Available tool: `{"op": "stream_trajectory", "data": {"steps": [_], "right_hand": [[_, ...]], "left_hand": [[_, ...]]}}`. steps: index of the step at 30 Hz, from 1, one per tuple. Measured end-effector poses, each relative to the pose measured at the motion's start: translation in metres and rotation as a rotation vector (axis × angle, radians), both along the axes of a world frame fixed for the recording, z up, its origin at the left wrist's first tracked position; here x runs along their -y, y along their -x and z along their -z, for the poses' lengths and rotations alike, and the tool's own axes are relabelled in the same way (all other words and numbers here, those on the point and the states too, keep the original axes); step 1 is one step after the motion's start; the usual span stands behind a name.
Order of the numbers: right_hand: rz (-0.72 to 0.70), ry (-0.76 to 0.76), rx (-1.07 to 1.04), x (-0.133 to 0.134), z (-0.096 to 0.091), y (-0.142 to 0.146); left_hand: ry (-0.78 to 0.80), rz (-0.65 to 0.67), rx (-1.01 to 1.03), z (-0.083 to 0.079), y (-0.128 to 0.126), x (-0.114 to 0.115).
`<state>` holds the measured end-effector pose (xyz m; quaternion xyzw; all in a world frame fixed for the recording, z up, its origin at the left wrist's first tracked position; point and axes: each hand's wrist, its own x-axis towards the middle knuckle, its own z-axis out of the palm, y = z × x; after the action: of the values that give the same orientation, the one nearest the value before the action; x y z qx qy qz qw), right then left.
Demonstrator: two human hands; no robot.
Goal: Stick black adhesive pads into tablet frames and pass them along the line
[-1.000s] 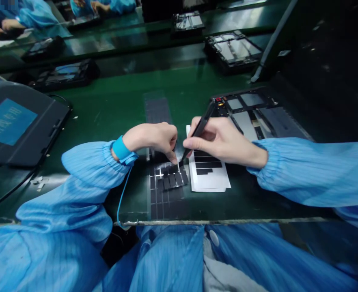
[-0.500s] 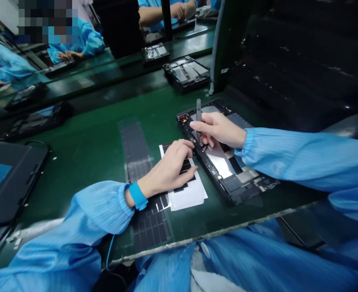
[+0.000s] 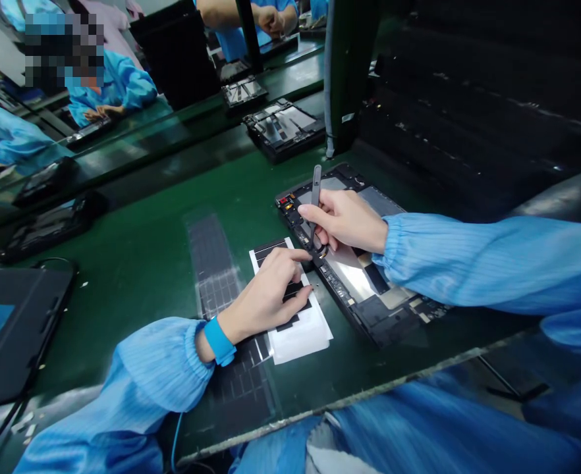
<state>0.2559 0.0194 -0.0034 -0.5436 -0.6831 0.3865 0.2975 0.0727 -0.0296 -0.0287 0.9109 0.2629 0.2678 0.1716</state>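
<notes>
My right hand [image 3: 344, 220] grips a pair of dark tweezers [image 3: 316, 197], whose tips reach down to the edge of an open tablet housing [image 3: 364, 276] with exposed inner panels. My left hand [image 3: 265, 296] lies with its fingers on a white backing sheet [image 3: 303, 339] carrying black adhesive pads [image 3: 293, 293]. Most of the pads are hidden under those fingers. A blue wrist strap [image 3: 220, 341] circles my left wrist. Beside the sheet, a translucent gridded film [image 3: 216, 266] lies on the green bench mat [image 3: 137, 243].
A dark case with a blue screen [image 3: 8, 336] lies at the left. Behind the mat, a raised belt carries several dark tablet frames [image 3: 283, 128]. A black upright post [image 3: 347, 72] stands behind the housing. Co-workers in blue sleeves [image 3: 112, 92] work farther along.
The view has swung left and tilted. My right hand moved from the pads onto the tablet housing, and my left hand moved onto the white sheet.
</notes>
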Motion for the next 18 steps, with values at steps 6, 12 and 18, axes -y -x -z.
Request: {"op": "stream_trajectory", "data": {"steps": [6,12,18], "right_hand": [[-0.001,-0.014,0.003,0.0008,-0.0015,-0.0001],[0.007,-0.013,0.006,0.0004,-0.0011,-0.0002],[0.006,-0.09,0.008,0.0016,0.0012,0.0]], "left_hand": [[-0.008,0.024,-0.031,-0.0014,-0.0003,-0.0001],[0.004,0.041,-0.049,-0.0013,0.0,-0.0005],[-0.087,0.004,-0.141,-0.0019,-0.0017,0.0028]]}}
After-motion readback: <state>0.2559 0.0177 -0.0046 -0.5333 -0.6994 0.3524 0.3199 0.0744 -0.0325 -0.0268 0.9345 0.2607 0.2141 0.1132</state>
